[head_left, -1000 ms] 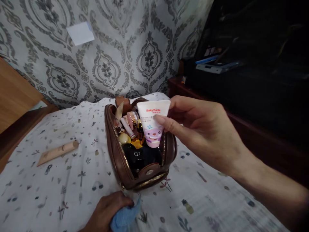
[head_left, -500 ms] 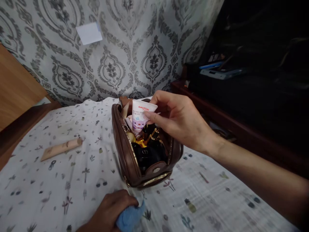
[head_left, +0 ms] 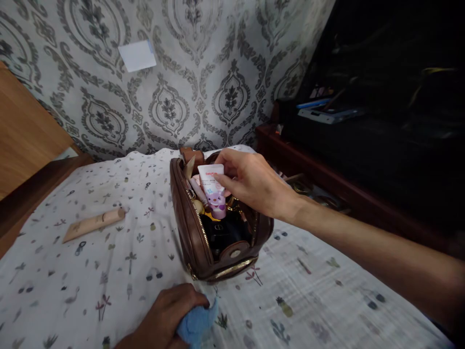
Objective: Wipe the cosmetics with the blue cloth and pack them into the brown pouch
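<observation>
The right hand pinches the small white tube near its upper edge, fingers drawn nearly together, thumb across the printed front and the other fingertips hidden behind. The tube hangs in the mouth of the open bag, flat end up and cap down; whether the cap touches what lies beneath cannot be told. A light pinch near the stiff crimped end seems best, since squeezing the soft belly could push its contents about. It would help to hold the tube steep, clear of the zip teeth, and to avoid knocking the crowded pieces below. The left hand has its fingers curled round a blue cloth in front of the bag; a loose hold like this should do. The bag looks like smooth brown leather, boxy with rounded corners, brass-toned zips and a curved flap with a round stud. Inside, a glossy black case sits near the front. A matte beige tube, flat at one end and round at the other, lies apart on the thin, crinkled, printed sheet.
</observation>
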A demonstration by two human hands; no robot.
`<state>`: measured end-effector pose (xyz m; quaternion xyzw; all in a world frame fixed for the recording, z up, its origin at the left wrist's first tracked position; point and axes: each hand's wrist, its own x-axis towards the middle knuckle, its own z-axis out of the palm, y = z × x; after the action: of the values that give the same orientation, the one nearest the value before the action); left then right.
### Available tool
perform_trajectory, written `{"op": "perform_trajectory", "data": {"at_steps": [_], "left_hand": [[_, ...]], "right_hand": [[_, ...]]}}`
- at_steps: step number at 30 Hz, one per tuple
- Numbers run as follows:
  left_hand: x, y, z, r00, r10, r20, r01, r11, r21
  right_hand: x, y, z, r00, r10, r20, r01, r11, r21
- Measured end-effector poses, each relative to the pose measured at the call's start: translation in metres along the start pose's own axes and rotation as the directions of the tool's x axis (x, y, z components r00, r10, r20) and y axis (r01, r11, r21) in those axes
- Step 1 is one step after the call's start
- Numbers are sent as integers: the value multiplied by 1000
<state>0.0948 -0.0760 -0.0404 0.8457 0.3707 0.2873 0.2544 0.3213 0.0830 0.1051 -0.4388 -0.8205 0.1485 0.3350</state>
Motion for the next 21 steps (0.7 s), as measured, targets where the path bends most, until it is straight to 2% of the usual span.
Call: {"op": "perform_trajectory", "data": {"at_steps": [5,9,14,18,21], "left_hand": [[0,-2,-1,999,50,-3,-50,998,-29],[2,4,-4,1000,-2,16,3,999,-42],[3,4,-4,1000,-15,26,17,998,-67],[4,4,-5,999,-13,33,15,998,-63],[4,2,-4,999,-15,30,17,998,-66]], "right_hand": [[13,-6,7,991,-4,137,32,979,-200],[20,-15,10,965,50,257,58,917,-394],[19,-22,9,937,105,332,71,876,-478],[15,-22,7,914,60,402,157,860,-486],[14,-22,11,891,-66,448,297,832,-469]]}}
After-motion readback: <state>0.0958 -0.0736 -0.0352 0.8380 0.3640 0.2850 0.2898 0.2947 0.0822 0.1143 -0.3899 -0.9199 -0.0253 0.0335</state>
